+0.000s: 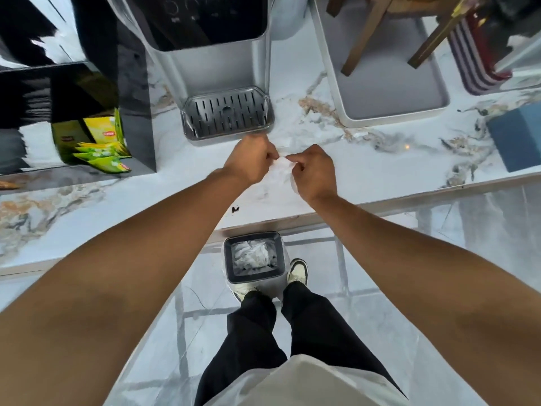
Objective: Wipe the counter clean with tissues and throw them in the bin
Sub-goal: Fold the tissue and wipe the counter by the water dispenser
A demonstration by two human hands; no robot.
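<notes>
A white crumpled tissue (280, 167) is held between my left hand (251, 161) and my right hand (313, 171), just above the white marble counter (366, 165), in front of the grey machine's drip tray (227, 115). Both hands pinch the tissue with closed fingers. A small dark stain (235, 209) lies on the counter near its front edge. Below the counter edge, on the floor by my feet, stands a small square bin (253, 257) with crumpled white tissues inside.
A black shelf unit with yellow-green tea packets (99, 145) stands at the left. A white tray (380, 83) holding wooden legs sits at the right, with a blue box (515, 139) further right. My shoes flank the bin on the tiled floor.
</notes>
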